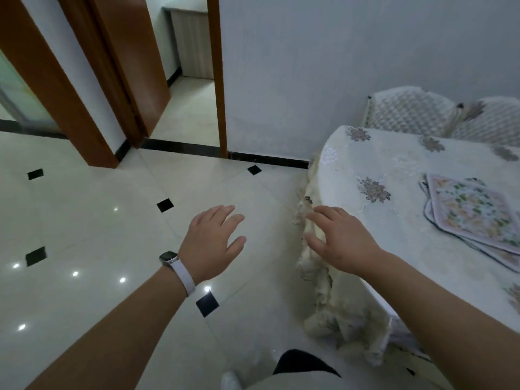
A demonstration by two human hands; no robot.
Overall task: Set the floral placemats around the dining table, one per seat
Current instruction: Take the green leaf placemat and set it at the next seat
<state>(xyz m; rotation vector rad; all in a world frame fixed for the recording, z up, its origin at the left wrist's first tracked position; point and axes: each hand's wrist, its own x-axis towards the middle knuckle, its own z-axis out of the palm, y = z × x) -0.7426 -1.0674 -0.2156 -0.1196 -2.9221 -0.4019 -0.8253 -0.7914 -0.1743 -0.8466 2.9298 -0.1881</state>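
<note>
Head camera, dining room: I stand at the rounded end of the dining table [394,153], both arms stretched forward, nothing in either hand.

My left hand [212,243] hangs over the pale floor tiles [84,220], palm down, fingers straight and loosely spread, a white-strapped watch [170,258] on the wrist. My right hand [343,243] is likewise spread and empty, palm down over the table's edge, its fingertips [316,212] at the ruffled fall of the tablecloth [318,277]; whether they touch the fabric I cannot tell.

The floral placemats [472,212] lie in one loose, fanned stack on the tabletop, none yet laid at a seat. The stack sits to the right of my right hand and slightly beyond it, well apart, near the frame's right border, where its lower corner is cut off. It lies cornerwise to me, its long run going from upper left to lower right, the nearest corner pointing toward my right wrist.

My right hand is plainly the nearer; the left has the width of the other arm and the table's edge to cross. I judge the task barely begun, the coming reach being rightward, led by the right hand.

Two chairs [408,111] with quilted covers stand against the wall behind the table. An open doorway [191,80] shows at upper left.
</note>
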